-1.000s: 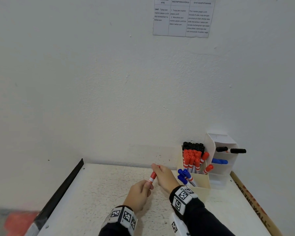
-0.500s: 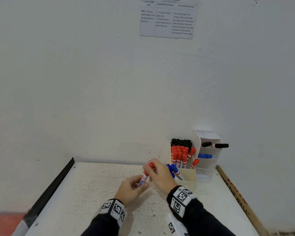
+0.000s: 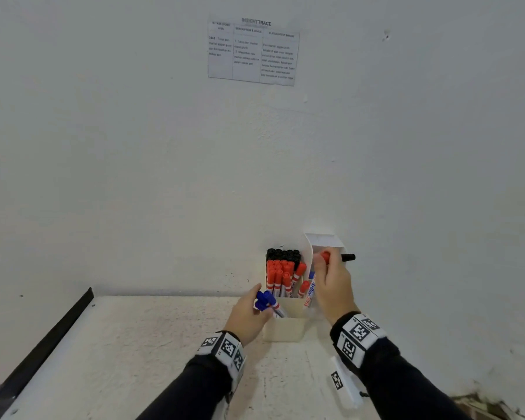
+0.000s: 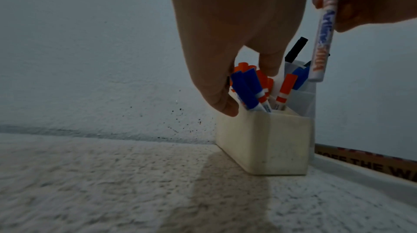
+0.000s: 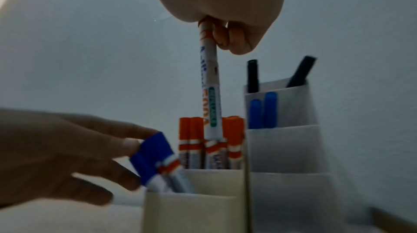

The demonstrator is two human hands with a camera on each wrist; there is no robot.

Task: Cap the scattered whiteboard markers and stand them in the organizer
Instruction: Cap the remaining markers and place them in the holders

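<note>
The right hand (image 3: pixel 334 283) keeps a grip near the cap end of a red-capped whiteboard marker (image 5: pixel 208 83), fingers curled around it, and the marker hangs almost upright with its lower end just above the red markers (image 3: pixel 281 277) that stand in the cream organizer (image 4: pixel 264 145). The left hand (image 3: pixel 247 316) is at the left edge of the organizer, its fingers nearly straight, touching the caps of the blue markers (image 5: pixel 153 153) which lean to the left over the front rim; it holds nothing. Behind the red ones there is a row of black markers (image 3: pixel 283 254). Just to the right stands a white tiered holder (image 5: pixel 286 147) with two blue pens and two black pens (one black pen (image 3: pixel 347 257) sticks out to the right past the hand). The organizer is close to the wall (image 3: pixel 134 177) at the back of the table (image 3: pixel 128 344). The table surface to the left of the hands is wide and open, until a dark strip (image 3: pixel 46 344) on its left edge.
</note>
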